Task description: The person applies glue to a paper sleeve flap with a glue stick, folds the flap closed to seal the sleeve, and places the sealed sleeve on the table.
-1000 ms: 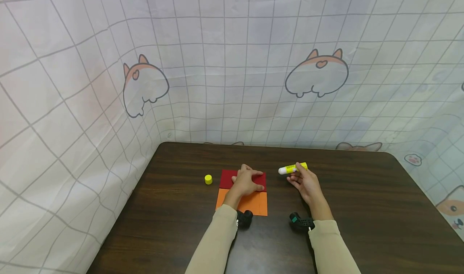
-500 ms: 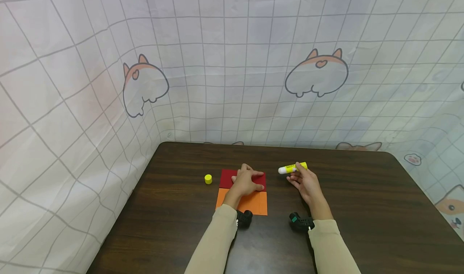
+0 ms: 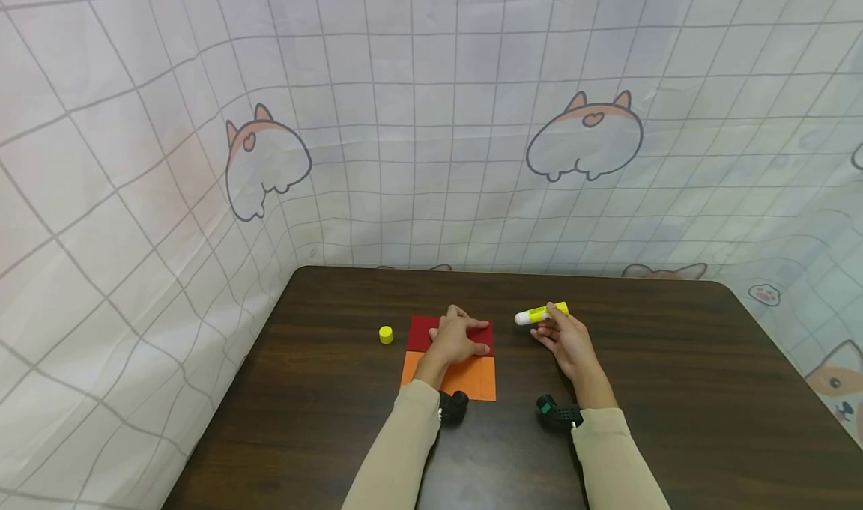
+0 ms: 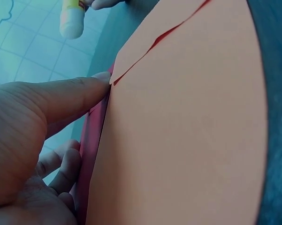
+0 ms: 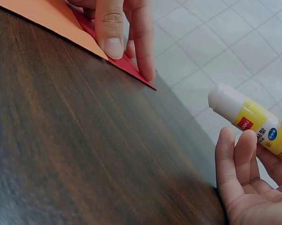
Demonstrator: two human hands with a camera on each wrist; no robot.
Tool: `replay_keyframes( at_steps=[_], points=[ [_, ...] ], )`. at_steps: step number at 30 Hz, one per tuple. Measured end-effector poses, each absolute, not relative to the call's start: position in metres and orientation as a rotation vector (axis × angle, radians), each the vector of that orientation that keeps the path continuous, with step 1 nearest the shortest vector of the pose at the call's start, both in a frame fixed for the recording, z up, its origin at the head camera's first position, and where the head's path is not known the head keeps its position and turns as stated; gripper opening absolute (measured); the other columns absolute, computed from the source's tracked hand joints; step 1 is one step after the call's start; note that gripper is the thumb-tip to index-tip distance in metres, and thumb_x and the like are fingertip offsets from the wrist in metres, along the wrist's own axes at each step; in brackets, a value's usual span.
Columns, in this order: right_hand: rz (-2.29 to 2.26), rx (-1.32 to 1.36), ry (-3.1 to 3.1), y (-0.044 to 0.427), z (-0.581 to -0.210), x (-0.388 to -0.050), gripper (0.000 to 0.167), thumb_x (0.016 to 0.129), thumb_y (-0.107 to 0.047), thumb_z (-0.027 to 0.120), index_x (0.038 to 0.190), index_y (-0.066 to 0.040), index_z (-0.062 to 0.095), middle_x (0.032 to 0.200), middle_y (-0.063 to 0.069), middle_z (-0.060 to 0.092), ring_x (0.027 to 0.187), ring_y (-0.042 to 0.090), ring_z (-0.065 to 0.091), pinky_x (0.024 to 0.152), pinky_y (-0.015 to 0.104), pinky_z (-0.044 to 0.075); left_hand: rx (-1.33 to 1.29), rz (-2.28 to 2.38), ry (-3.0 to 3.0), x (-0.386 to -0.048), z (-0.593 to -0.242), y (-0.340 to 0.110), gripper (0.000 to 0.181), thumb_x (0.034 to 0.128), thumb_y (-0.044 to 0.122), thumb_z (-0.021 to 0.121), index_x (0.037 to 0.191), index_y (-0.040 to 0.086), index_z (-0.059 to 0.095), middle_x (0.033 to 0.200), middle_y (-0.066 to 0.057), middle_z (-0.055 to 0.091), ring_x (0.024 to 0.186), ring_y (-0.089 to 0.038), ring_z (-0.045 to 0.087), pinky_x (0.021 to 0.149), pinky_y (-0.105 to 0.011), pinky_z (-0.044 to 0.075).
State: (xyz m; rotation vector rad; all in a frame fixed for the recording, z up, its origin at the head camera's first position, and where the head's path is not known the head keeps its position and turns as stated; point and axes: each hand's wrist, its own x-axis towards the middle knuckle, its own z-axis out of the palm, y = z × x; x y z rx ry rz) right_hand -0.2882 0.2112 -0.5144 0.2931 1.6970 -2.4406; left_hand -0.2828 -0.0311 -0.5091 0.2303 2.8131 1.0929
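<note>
In the head view my left hand [image 3: 453, 342] rests on a dark red sheet of paper [image 3: 419, 333]. Its thumb presses by the seam where the red meets an orange sheet of paper [image 3: 477, 380]. A thin red gap shows along a slit in the orange paper [image 4: 187, 117] in the left wrist view. To the right, my right hand [image 3: 571, 345] holds an uncapped yellow-and-white glue stick [image 3: 537, 315] above the table, its white end pointing left. The right wrist view shows the label on the glue stick [image 5: 253, 123] and the right hand's relaxed lower fingers.
The yellow cap [image 3: 386, 335] stands on the dark wooden table [image 3: 323, 390], left of the papers. A white grid-patterned curtain [image 3: 418, 158] with cartoon dogs hangs behind the table and along the sides. Black wrist cameras sit below both hands.
</note>
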Motion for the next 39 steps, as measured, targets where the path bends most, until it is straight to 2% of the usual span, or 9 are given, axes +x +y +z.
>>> replay_keyframes(
  at_steps=[13,23,28,33,36,39],
  points=[
    [-2.394,0.269,1.738,0.212,-0.517,-0.284,0.038,0.105,-0.04,0.055,0.124,-0.007,0.05,0.086,-0.003,0.059,0.076,0.007,0.061,0.087,0.025,0.059,0.242,1.072,2.825,-0.281,-0.51,-0.03,0.048,0.0858,0.028,0.083,0.132,0.027,0.071,0.127,-0.004,0.046,0.114,-0.023,0.042,0.086,-0.045,0.024],
    [-2.361,0.222,1.766,0.21,-0.518,-0.28,0.04,0.105,-0.04,0.055,0.124,-0.005,0.05,0.088,-0.003,0.059,0.076,0.007,0.062,0.088,0.026,0.059,0.302,1.044,2.83,-0.28,-0.513,-0.032,0.048,0.0905,0.028,0.078,0.137,0.026,0.067,0.13,-0.004,0.047,0.113,-0.023,0.042,0.084,-0.044,0.024],
    [-2.359,0.209,1.779,0.208,-0.518,-0.279,0.04,0.106,-0.039,0.055,0.125,-0.004,0.048,0.087,-0.002,0.059,0.075,0.007,0.062,0.087,0.026,0.059,0.299,1.092,2.813,-0.278,-0.51,-0.035,0.05,0.0909,0.025,0.078,0.139,0.022,0.065,0.136,-0.007,0.05,0.121,-0.026,0.045,0.091,-0.047,0.03],
    [-2.375,0.198,1.78,0.208,-0.519,-0.279,0.037,0.107,-0.037,0.054,0.124,-0.006,0.048,0.087,-0.002,0.059,0.075,0.007,0.062,0.087,0.027,0.06,0.291,1.218,2.762,-0.275,-0.51,-0.039,0.048,0.0936,0.023,0.075,0.14,0.021,0.064,0.138,-0.008,0.054,0.123,-0.027,0.049,0.103,-0.052,0.034],
    [-2.37,0.189,1.785,0.208,-0.52,-0.279,0.037,0.107,-0.037,0.053,0.125,-0.006,0.047,0.089,-0.002,0.059,0.076,0.007,0.062,0.087,0.027,0.06,0.3,1.304,2.738,-0.272,-0.51,-0.043,0.045,0.0946,0.019,0.073,0.138,0.019,0.064,0.135,-0.009,0.057,0.12,-0.027,0.054,0.105,-0.05,0.04],
    [-2.362,0.174,1.796,0.208,-0.521,-0.279,0.04,0.107,-0.037,0.053,0.128,-0.005,0.046,0.091,-0.001,0.059,0.077,0.007,0.062,0.087,0.026,0.059,0.316,1.387,2.739,-0.268,-0.51,-0.047,0.041,0.0952,0.016,0.072,0.136,0.016,0.066,0.131,-0.01,0.059,0.117,-0.028,0.057,0.101,-0.046,0.049]
  ],
)
